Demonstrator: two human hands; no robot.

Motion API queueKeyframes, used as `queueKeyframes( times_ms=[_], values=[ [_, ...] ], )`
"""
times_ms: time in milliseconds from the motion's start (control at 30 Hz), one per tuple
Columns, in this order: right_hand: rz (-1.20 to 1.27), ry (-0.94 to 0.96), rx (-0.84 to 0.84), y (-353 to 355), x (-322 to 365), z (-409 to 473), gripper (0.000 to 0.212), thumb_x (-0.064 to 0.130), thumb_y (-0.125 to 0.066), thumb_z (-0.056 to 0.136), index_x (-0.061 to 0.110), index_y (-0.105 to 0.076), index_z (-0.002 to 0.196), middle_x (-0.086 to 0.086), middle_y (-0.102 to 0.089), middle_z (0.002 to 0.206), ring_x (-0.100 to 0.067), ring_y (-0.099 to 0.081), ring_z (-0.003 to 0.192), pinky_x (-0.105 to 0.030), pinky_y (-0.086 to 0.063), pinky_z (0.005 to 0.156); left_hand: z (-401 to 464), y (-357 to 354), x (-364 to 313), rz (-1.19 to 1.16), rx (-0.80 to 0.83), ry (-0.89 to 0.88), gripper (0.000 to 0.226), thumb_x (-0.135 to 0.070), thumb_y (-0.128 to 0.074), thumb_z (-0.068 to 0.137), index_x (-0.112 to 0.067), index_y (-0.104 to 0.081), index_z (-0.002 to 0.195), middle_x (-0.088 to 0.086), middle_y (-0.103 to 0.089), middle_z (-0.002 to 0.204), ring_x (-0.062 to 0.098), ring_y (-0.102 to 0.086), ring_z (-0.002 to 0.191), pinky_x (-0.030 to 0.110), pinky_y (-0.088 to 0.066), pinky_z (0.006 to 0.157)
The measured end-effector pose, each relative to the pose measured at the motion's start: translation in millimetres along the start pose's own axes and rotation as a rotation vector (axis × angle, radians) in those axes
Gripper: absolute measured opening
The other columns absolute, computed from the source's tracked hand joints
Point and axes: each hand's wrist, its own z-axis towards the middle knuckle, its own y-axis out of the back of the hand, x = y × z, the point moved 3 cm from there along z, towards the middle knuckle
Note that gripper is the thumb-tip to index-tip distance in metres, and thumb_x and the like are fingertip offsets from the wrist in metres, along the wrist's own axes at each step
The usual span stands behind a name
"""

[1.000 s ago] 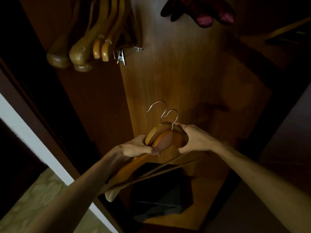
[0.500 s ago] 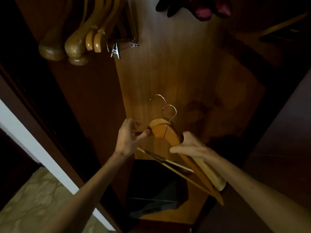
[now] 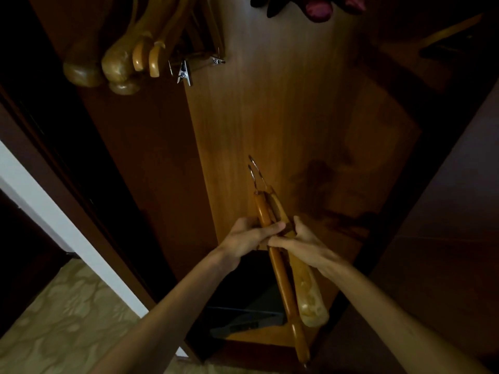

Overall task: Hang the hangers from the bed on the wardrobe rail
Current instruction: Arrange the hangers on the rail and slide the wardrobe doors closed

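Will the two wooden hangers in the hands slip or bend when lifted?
The held hangers look rigid, so bending seems unlikely. Their glossy wood may slip, though the left hand and right hand both grip them. Paired, they might slide apart.

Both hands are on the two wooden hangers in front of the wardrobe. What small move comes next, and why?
Probably part the pair: the left hand and right hand grip the two hangers pressed edge-on together, hooks side by side. Lift one toward the hung hangers at top left.
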Motion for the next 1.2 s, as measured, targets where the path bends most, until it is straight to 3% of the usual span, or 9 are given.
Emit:
queueKeyframes(
  times_ms=[200,267,333,467,567,667,900,1000,1200],
  values=[
    [0.061,-0.002,-0.003,24.2,28.4,-18.0,0.033,0.020,-0.074,0.087,0.016,-0.056,0.115,0.002,-0.062,0.082,-0.013,-0.063,0.073,-0.032,-0.054,0.072,-5.6,18.9,-37.3,-0.031,-0.120,0.009,0.036,-0.048,-0.081,0.078,-0.018,-0.070,0.096,-0.006,-0.071,0.078,0.017,-0.066,0.093,0.039,-0.048,0.097],
    [0.032,0.009,-0.039,29.8,51.0,-18.4,0.027,0.018,-0.072,0.086,0.018,-0.057,0.108,0.000,-0.059,0.077,-0.014,-0.061,0.069,-0.039,-0.056,0.075,-6.8,28.8,-60.8,-0.058,-0.162,-0.005,0.036,-0.041,-0.079,0.081,-0.014,-0.067,0.103,-0.004,-0.069,0.081,0.015,-0.064,0.092,0.038,-0.047,0.100],
    [-0.011,0.029,-0.086,34.0,75.8,-13.7,0.031,0.021,-0.071,0.083,0.022,-0.057,0.112,-0.001,-0.064,0.086,-0.017,-0.064,0.080,-0.047,-0.055,0.089,-6.7,42.6,-87.6,-0.093,-0.213,-0.028,0.053,-0.041,-0.081,0.079,-0.011,-0.061,0.119,0.001,-0.069,0.092,0.016,-0.063,0.095,0.037,-0.048,0.096],
    [-0.065,0.089,-0.118,37.9,141.2,-5.2,0.085,0.037,-0.068,0.075,0.020,-0.033,0.150,-0.007,-0.054,0.137,-0.029,-0.052,0.127,-0.054,-0.042,0.108,-4.5,74.7,-146.6,-0.034,-0.253,-0.146,0.084,-0.051,-0.083,0.066,-0.007,-0.054,0.131,0.005,-0.073,0.091,0.012,-0.064,0.077,0.028,-0.049,0.068],
    [-0.053,0.164,-0.162,42.0,183.5,7.8,0.079,0.037,-0.067,0.078,0.019,-0.034,0.147,-0.009,-0.054,0.137,-0.030,-0.052,0.126,-0.054,-0.043,0.107,-4.9,87.3,-195.8,0.002,-0.245,-0.209,0.062,-0.044,-0.076,0.072,-0.008,-0.057,0.119,-0.003,-0.057,0.065,0.006,-0.047,0.050,0.019,-0.039,0.050],
    [-0.029,0.250,-0.226,47.1,223.2,18.7,0.054,0.028,-0.065,0.088,0.016,-0.043,0.135,-0.007,-0.060,0.122,-0.027,-0.058,0.116,-0.045,-0.048,0.097,-5.8,94.0,-240.0,0.047,-0.253,-0.288,0.027,-0.036,-0.067,0.084,-0.017,-0.062,0.103,0.004,-0.048,0.078,0.008,-0.038,0.052,0.019,-0.034,0.048],
    [-0.009,0.332,-0.298,56.5,291.5,49.8,0.072,0.033,-0.062,0.083,0.011,-0.035,0.146,-0.016,-0.059,0.132,-0.032,-0.058,0.118,-0.034,-0.047,0.072,18.1,127.6,-316.9,0.113,-0.229,-0.394,0.016,-0.035,-0.062,0.090,-0.019,-0.065,0.089,-0.001,-0.051,0.073,0.007,-0.040,0.050,0.015,-0.033,0.043],
    [-0.031,0.374,-0.354,59.9,320.1,62.3,0.055,0.032,-0.061,0.085,0.015,-0.046,0.135,-0.008,-0.062,0.118,-0.024,-0.061,0.105,-0.033,-0.048,0.070,32.0,140.1,-345.1,0.153,-0.218,-0.414,0.016,-0.038,-0.063,0.085,-0.022,-0.062,0.081,-0.002,-0.051,0.073,0.008,-0.042,0.050,0.019,-0.034,0.047],
    [-0.104,0.391,-0.448,61.3,361.8,90.6,0.056,0.037,-0.064,0.080,0.017,-0.047,0.130,-0.005,-0.059,0.114,-0.025,-0.058,0.105,-0.044,-0.051,0.087,54.1,156.0,-380.7,0.156,-0.199,-0.441,0.021,-0.042,-0.057,0.086,-0.022,-0.060,0.084,0.000,-0.059,0.076,0.017,-0.061,0.068,0.032,-0.049,0.074]
  ],
)
